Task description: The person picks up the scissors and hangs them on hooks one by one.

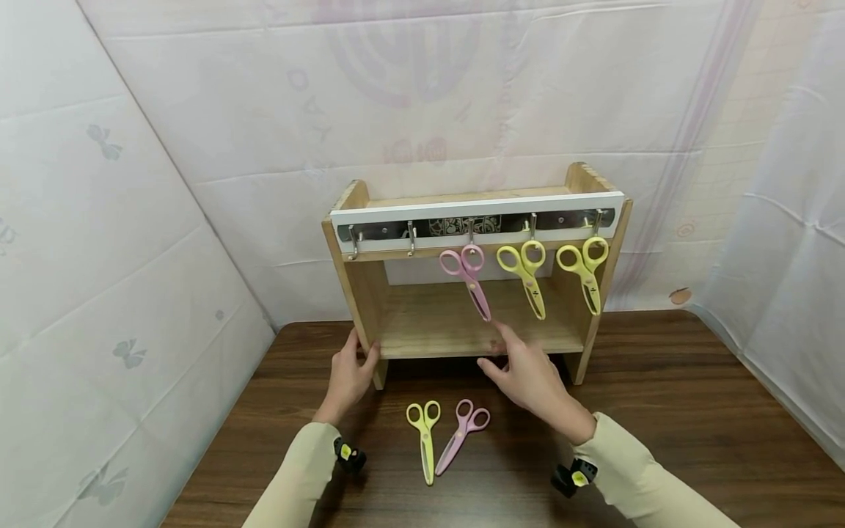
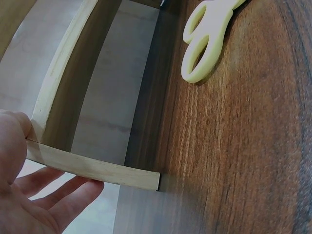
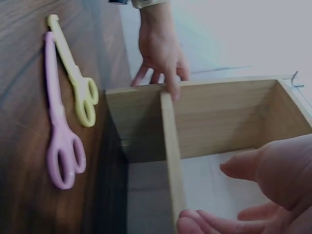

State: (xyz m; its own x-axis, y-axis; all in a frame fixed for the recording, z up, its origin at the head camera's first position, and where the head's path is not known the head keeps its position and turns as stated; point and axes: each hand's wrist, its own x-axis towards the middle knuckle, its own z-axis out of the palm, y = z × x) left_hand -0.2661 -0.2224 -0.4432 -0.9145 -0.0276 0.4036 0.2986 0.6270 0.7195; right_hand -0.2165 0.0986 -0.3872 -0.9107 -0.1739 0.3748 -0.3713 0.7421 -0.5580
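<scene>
A small wooden shelf (image 1: pixel 368 293) stands on the table. My left hand (image 1: pixel 348 375) grips the lower part of its left side panel, thumb on the inner side and fingers outside, as the left wrist view shows (image 2: pixel 29 180). My right hand (image 1: pixel 528 372) is in front of the lower board, fingers spread and holding nothing. Just above its index finger hang pink scissors (image 1: pixel 472 282) on a hook. Yellow scissors (image 1: pixel 528 279) and another yellow pair (image 1: pixel 586 273) hang to their right. Yellow scissors (image 1: pixel 425 444) and pink scissors (image 1: pixel 460 438) lie on the table between my forearms.
A metal hook rail (image 1: pixel 396 229) on a white strip crosses the shelf's upper front; its two left hooks (image 1: pixel 411 238) hold nothing. The dark wood table (image 1: pixel 667 411) meets patterned white cloth walls (image 1: pixel 264 95) behind and on both sides.
</scene>
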